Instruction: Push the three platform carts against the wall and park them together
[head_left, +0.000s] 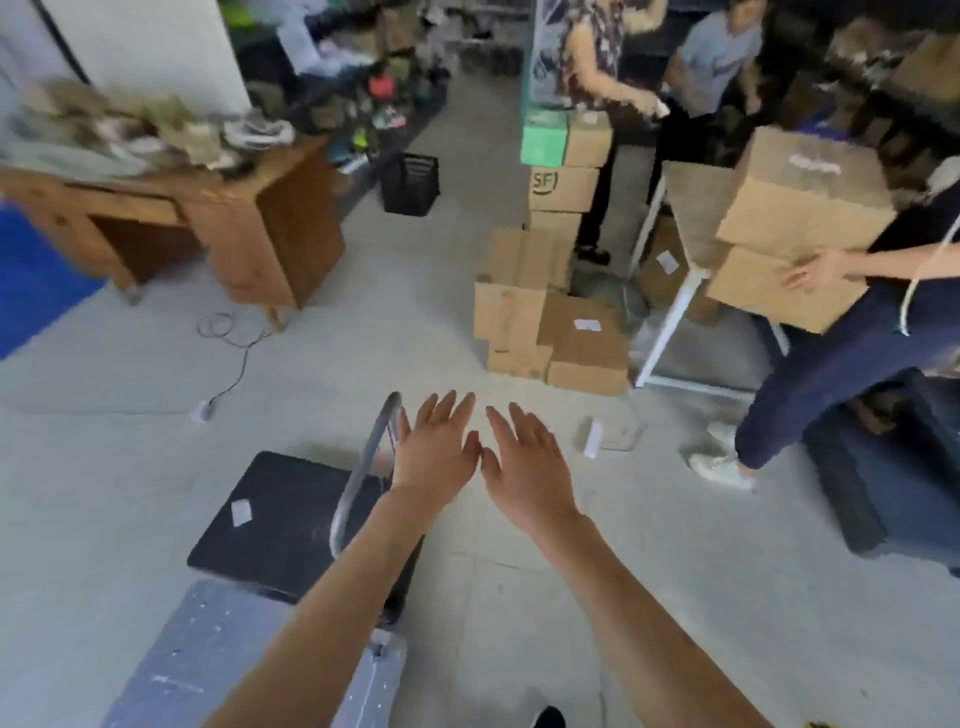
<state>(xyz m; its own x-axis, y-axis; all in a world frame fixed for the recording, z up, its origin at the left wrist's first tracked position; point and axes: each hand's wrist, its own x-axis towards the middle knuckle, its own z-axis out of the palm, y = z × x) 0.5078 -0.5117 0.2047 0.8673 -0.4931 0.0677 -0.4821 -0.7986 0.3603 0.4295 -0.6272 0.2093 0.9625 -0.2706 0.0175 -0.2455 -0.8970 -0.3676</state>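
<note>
A black platform cart (280, 525) with a grey metal handle (363, 462) stands on the floor at lower left. A grey-blue platform cart (208, 660) lies just in front of it at the bottom edge. A third dark cart (883, 488) sits at the right, partly cut off. My left hand (436, 457) is stretched forward with straight fingers, right beside the handle, holding nothing. My right hand (524, 467) is held out flat next to it, thumbs almost touching, also holding nothing.
Stacked cardboard boxes (550, 312) stand ahead in the middle. A wooden desk (249, 218) piled with clutter is at the left, with a cable (234, 358) on the floor. A person (852, 353) carrying boxes walks at the right; two others stand behind.
</note>
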